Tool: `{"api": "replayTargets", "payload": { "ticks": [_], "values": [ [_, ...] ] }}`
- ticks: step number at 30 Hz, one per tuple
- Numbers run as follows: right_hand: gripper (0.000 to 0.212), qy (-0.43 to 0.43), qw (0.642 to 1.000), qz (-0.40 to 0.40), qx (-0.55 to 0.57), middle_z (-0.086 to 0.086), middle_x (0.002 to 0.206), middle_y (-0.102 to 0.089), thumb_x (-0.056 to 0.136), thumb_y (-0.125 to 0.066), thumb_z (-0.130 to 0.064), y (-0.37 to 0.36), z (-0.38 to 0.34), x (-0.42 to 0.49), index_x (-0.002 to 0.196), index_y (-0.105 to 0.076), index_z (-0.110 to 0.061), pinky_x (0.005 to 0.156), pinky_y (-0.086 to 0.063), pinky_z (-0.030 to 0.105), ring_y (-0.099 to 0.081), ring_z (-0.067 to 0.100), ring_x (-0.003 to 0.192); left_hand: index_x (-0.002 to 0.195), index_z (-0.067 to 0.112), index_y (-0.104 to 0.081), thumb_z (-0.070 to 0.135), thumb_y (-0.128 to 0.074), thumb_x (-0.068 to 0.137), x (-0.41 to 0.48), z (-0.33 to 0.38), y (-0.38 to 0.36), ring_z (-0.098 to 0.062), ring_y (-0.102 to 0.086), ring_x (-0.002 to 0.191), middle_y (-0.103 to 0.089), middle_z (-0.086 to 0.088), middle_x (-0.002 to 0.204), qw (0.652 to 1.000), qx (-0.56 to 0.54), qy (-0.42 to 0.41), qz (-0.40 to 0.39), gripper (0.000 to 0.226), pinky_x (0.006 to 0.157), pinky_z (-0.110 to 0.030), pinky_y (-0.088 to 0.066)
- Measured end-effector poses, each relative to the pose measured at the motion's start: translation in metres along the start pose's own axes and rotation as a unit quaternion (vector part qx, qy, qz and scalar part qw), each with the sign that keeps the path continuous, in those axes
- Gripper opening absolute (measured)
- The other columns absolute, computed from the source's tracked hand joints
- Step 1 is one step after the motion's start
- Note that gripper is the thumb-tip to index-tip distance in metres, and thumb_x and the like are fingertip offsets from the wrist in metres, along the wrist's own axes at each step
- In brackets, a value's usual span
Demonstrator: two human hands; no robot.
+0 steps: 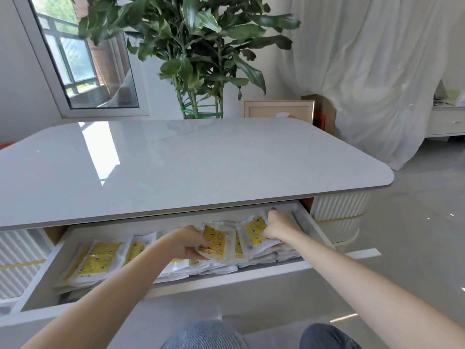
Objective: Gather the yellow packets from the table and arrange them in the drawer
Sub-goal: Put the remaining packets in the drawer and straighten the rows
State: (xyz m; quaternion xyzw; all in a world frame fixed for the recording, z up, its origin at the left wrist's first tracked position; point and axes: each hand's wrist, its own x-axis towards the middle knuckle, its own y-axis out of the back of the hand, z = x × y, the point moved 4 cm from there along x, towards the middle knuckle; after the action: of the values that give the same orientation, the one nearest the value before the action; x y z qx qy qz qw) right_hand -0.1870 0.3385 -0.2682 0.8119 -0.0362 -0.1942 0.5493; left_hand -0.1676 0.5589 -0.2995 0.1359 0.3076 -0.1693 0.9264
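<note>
1. The left hand [187, 241] is closed around a yellow packet [215, 241], thumb under its near edge and fingers across the top, holding it tilted above the piles in the drawer [318, 229].
2. The right hand [275, 229] presses down on another packet [254, 229] just beside the left hand's one; the fingers lie bent over it, but whether they pinch it or only pin it flat cannot be told.
3. The remaining packets [99, 258] lie in overlapping rows filling the drawer, running away from the left hand's grip toward the drawer's far left end. The tabletop [191, 159] above both hands carries no packets, so the gathering looks finished and only arranging remains.
4. To do this step well, the person should lower the held packet flat into the gap between the two hands, edge aligned with its neighbour under the right hand.
5. The right hand is best kept pressing, since the slick wrappers would likely slide as the new one lands.
6. The stack under the grips looks tall; it should be flattened so the drawer clears the tabletop when shut.
</note>
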Motion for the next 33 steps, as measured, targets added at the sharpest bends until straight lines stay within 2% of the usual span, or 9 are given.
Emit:
{"api": "replayTargets", "payload": {
  "ticks": [3, 12, 17, 20, 24, 26, 29, 31, 33],
  "values": [
    [0.044, 0.06, 0.986, 0.051, -0.145, 0.012, 0.123, -0.051, 0.083, -0.07, -0.021, -0.002, -0.005, -0.001, 0.122, -0.055, -0.009, 0.06, -0.041, 0.023, -0.057, 0.024, 0.097, 0.109, -0.004, -0.055, -0.004, -0.053, 0.091, -0.002, -0.002, 0.005, -0.028, -0.064, 0.098, -0.064, -0.018, 0.111, 1.0, -0.013, 0.008, -0.006, 0.018, 0.084, -0.038, -0.056],
    [0.024, 0.183, 0.978, -0.069, -0.071, -0.002, 0.116, -0.065, 0.088, -0.058, -0.019, -0.036, -0.06, -0.02, 0.11, -0.066, -0.021, 0.086, -0.053, 0.034, -0.062, 0.019, 0.104, 0.099, -0.007, -0.057, -0.001, -0.059, 0.088, -0.028, -0.027, 0.07, -0.024, -0.065, 0.078, -0.066, -0.017, 0.093, 0.997, -0.042, 0.047, 0.048, 0.012, 0.051, -0.029, -0.059],
    [0.021, 0.231, 0.968, -0.095, -0.033, -0.007, 0.091, -0.064, 0.088, -0.058, -0.023, -0.053, -0.1, -0.035, 0.106, -0.068, -0.023, 0.072, -0.049, 0.029, -0.061, 0.015, 0.086, 0.102, -0.009, -0.057, -0.001, -0.059, 0.088, -0.038, -0.052, 0.126, -0.025, -0.064, 0.076, -0.065, -0.018, 0.092, 0.991, -0.03, 0.05, 0.12, 0.016, 0.055, -0.031, -0.06],
    [0.017, 0.24, 0.965, -0.098, -0.031, -0.006, 0.104, -0.067, 0.088, -0.058, -0.025, -0.058, -0.115, -0.04, 0.102, -0.068, -0.026, 0.077, -0.052, 0.032, -0.063, 0.016, 0.085, 0.108, -0.011, -0.058, 0.003, -0.064, 0.087, -0.039, -0.063, 0.147, -0.029, -0.068, 0.084, -0.067, -0.021, 0.103, 0.983, 0.036, 0.05, 0.173, 0.026, 0.073, -0.036, -0.059],
    [0.015, 0.238, 0.966, -0.097, -0.016, -0.008, 0.094, -0.067, 0.088, -0.056, -0.022, -0.058, -0.12, -0.041, 0.097, -0.067, -0.027, 0.063, -0.047, 0.028, -0.055, 0.012, 0.064, 0.083, 0.004, -0.054, 0.021, -0.072, 0.08, -0.043, -0.054, 0.147, -0.015, -0.06, 0.06, -0.059, -0.005, 0.075, 0.928, 0.269, 0.012, 0.257, 0.025, 0.041, -0.015, -0.046],
    [0.019, 0.242, 0.966, -0.094, -0.012, -0.012, 0.088, -0.061, 0.089, -0.057, -0.021, -0.056, -0.119, -0.043, 0.103, -0.069, -0.023, 0.064, -0.048, 0.027, -0.056, 0.01, 0.068, 0.107, 0.003, -0.052, 0.036, -0.073, 0.077, -0.051, -0.045, 0.14, -0.017, -0.058, 0.072, -0.06, -0.005, 0.088, 0.864, 0.408, -0.005, 0.297, 0.049, 0.05, -0.019, -0.044],
    [0.019, 0.244, 0.966, -0.081, -0.009, -0.011, 0.092, -0.059, 0.089, -0.057, -0.023, -0.05, -0.115, -0.046, 0.105, -0.068, -0.022, 0.07, -0.049, 0.025, -0.059, 0.011, 0.081, 0.14, 0.003, -0.024, 0.051, -0.07, 0.076, -0.054, -0.039, 0.132, -0.026, -0.055, 0.112, -0.048, -0.011, 0.129, 0.777, 0.54, -0.012, 0.324, 0.093, 0.079, -0.034, -0.05],
    [0.018, 0.249, 0.965, -0.077, -0.002, -0.011, 0.093, -0.059, 0.09, -0.057, -0.025, -0.047, -0.113, -0.049, 0.105, -0.068, -0.022, 0.067, -0.047, 0.023, -0.058, 0.008, 0.075, 0.14, 0.011, -0.029, 0.05, -0.066, 0.08, -0.053, -0.037, 0.126, -0.028, -0.047, 0.123, -0.04, -0.01, 0.136, 0.754, 0.577, -0.045, 0.311, 0.081, 0.092, -0.039, -0.046],
    [0.017, 0.256, 0.964, -0.077, 0.011, -0.011, 0.092, -0.059, 0.09, -0.058, -0.025, -0.045, -0.111, -0.053, 0.104, -0.067, -0.022, 0.065, -0.049, 0.024, -0.059, 0.007, 0.068, 0.138, 0.022, -0.042, 0.043, -0.058, 0.087, -0.05, -0.037, 0.12, -0.027, -0.041, 0.128, -0.04, -0.005, 0.14, 0.774, 0.575, -0.088, 0.251, 0.057, 0.101, -0.044, -0.041]
  ]
}}
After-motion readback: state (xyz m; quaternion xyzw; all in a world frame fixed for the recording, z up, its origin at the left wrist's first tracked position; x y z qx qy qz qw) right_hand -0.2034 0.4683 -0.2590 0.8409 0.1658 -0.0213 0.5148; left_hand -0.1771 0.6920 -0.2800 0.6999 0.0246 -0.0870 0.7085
